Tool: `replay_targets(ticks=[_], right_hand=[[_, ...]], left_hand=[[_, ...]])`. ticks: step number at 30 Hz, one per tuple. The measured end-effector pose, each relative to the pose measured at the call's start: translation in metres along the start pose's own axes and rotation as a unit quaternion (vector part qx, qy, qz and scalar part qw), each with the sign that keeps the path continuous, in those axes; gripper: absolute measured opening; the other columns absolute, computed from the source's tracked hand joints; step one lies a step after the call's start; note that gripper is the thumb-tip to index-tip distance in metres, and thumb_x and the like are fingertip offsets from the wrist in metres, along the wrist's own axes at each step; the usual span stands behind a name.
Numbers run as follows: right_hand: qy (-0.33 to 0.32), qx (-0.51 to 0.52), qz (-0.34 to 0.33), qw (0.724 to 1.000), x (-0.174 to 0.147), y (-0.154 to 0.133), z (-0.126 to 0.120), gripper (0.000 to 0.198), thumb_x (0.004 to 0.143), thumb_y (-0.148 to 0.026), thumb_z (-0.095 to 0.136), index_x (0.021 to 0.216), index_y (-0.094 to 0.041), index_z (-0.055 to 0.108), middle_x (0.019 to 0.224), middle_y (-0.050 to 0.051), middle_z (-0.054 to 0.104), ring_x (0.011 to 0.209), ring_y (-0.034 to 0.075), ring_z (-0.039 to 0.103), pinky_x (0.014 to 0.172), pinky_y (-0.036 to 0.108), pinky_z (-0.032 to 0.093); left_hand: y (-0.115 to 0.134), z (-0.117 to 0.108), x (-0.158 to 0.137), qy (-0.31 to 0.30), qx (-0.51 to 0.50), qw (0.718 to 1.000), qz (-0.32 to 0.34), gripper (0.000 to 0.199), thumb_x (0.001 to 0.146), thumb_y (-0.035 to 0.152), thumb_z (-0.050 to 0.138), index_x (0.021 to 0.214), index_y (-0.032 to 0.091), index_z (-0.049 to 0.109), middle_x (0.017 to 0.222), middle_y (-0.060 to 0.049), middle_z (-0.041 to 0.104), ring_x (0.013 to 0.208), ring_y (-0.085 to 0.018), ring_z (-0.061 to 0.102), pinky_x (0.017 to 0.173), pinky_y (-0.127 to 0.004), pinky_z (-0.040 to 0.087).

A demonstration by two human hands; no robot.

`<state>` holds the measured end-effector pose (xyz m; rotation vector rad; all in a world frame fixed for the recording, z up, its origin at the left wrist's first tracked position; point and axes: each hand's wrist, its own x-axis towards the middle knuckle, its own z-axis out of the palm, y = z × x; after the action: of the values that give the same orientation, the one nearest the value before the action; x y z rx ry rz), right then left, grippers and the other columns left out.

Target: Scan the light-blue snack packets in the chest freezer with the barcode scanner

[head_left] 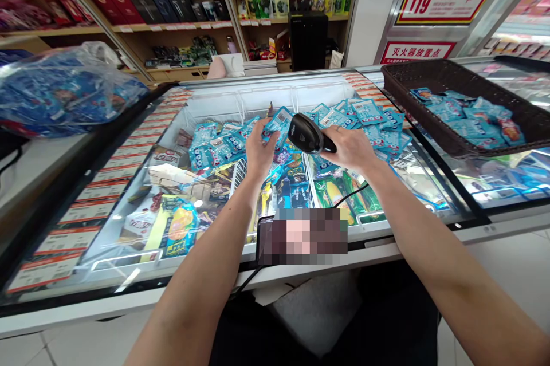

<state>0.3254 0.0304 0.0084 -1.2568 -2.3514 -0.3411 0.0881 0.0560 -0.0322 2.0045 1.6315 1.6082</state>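
Note:
My left hand [260, 148] grips a small blue snack packet [281, 121], its barcode side facing up. In my right hand [350, 148] is a black handheld barcode scanner [304, 134], its head close to that packet and pointing left towards it. A thin cable runs down from the scanner. Both hands are above the glass top of a chest freezer [206, 277]. Many similar blue packets lie in heaps on the glass, one pile [219, 145] to the left of my hands and another [365, 114] behind and to the right.
A dark woven basket [455, 77] with blue packets stands at the right. A clear plastic bag [64, 91] of blue packages lies at the left. A phone-like device [260, 240], its screen blurred, rests at the front edge. Shelves [180, 28] with boxes stand behind.

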Motion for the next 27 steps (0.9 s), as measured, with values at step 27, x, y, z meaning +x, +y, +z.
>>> replay_targets(ticks=[27], right_hand=[[-0.004, 0.014, -0.019, 1.0, 0.0, 0.0008, -0.0004, 0.033, 0.08, -0.039, 0.05, 0.104, -0.017, 0.057, 0.096, 0.006, 0.065, 0.079, 0.019, 0.058, 0.058, 0.027, 0.03]], left_hand=[[0.0068, -0.0013, -0.0002, 0.001, 0.004, 1.0, -0.013, 0.033, 0.078, 0.028, 0.055, 0.111, 0.022, 0.056, 0.096, -0.001, 0.061, 0.068, -0.008, 0.049, 0.057, -0.021, 0.037]])
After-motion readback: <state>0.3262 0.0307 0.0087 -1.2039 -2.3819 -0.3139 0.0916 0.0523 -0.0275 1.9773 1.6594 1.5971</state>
